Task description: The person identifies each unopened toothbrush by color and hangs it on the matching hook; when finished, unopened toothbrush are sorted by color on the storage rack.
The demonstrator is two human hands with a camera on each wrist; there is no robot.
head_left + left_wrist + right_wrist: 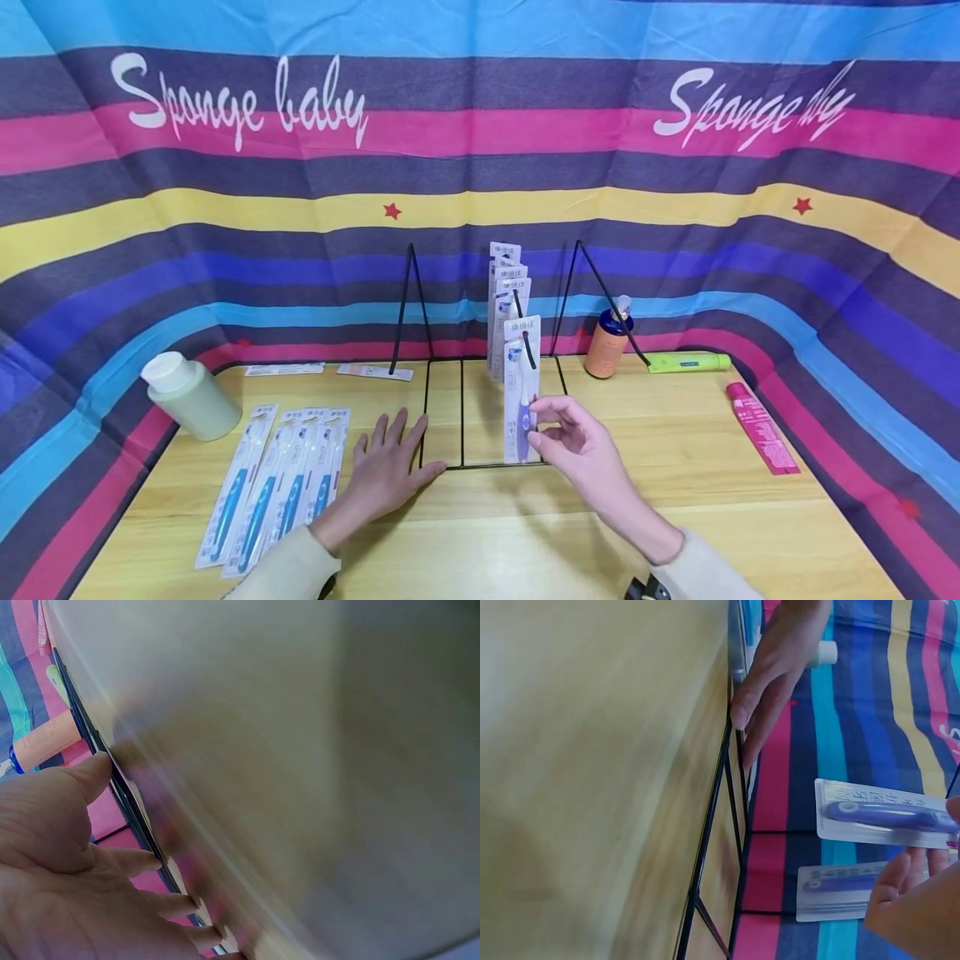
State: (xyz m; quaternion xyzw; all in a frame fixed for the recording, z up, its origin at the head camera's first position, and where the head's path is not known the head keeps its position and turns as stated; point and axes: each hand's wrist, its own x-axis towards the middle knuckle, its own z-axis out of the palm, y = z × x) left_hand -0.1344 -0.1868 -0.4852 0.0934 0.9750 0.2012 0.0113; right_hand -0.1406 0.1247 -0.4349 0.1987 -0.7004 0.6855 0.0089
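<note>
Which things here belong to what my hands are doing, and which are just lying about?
In the job:
purple toothbrush, pinched by right hand
black rack, left hand at its base
hanging packs
blue toothbrushes, probably

Just lying about, it seems:
green bottle
orange bottle
green tube
pink tube
flat packs at the back, perhaps

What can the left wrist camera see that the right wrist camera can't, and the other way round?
Only the left wrist view shows the orange bottle and the green tube. Only the right wrist view shows the right hand holding a packaged purple toothbrush. Both show the left hand, the black wire rack, the wooden table and the striped cloth.
</note>
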